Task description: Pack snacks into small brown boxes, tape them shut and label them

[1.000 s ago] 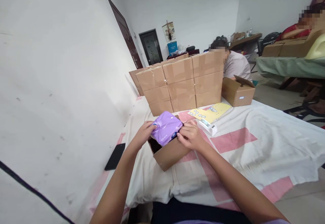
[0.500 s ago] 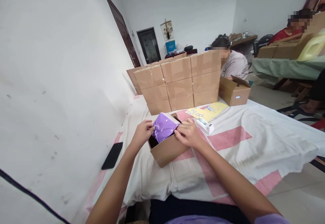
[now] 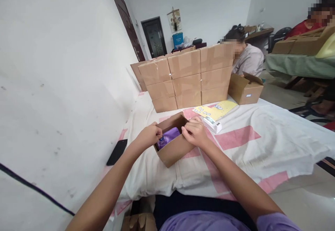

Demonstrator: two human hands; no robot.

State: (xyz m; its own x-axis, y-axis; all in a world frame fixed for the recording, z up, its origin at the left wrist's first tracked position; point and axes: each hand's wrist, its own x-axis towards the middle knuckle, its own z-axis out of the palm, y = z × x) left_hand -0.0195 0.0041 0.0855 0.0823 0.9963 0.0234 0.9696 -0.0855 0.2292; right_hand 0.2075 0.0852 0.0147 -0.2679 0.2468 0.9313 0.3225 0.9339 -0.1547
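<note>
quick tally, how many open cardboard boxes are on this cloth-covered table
2. One open brown cardboard box sits between left hand and right hand, purple plastic packet inside; a second open box stands far right, beside the stack of taped cardboard boxes. More may hide behind it.

Nothing really legible here. The purple packet [image 3: 169,135] has a small blue logo, too blurry to read. The yellow sheet [image 3: 221,108] carries white stickers with dark marks, and the open carton [image 3: 242,92] has a white label [image 3: 248,95], but none of it resolves into letters.
</note>
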